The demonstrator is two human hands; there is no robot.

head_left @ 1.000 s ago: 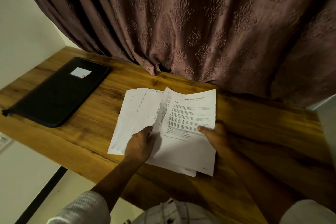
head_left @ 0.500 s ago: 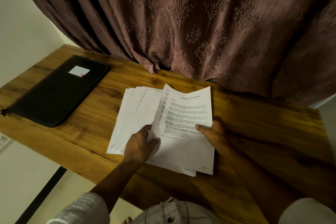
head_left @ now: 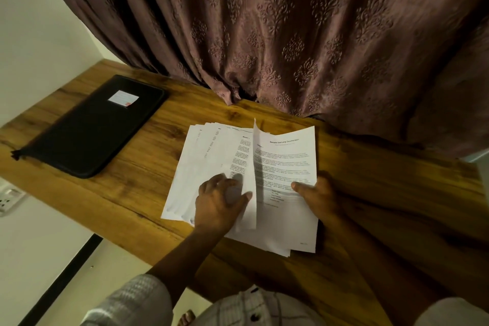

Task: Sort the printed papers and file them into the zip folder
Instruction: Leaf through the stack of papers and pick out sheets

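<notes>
A fanned stack of printed papers [head_left: 209,156] lies on the wooden desk [head_left: 137,193] in front of me. The top sheet [head_left: 285,161], headed with a title and text, is lifted at its left edge. My right hand [head_left: 317,198] pinches that sheet at its right side, thumb on the print. My left hand [head_left: 219,201] presses on the sheets underneath, its thumb touching the raised edge. The black zip folder [head_left: 92,127], closed and with a white label, lies flat at the desk's left end, apart from both hands.
A brown patterned curtain [head_left: 291,34] hangs along the desk's back edge. The desk's near edge drops to a pale floor [head_left: 39,259]. A wall socket [head_left: 8,198] sits below the desk at far left.
The top sheet's left edge has risen and folded upright, baring more print on the page beneath. My left hand's fingers have spread over the lower sheets.
</notes>
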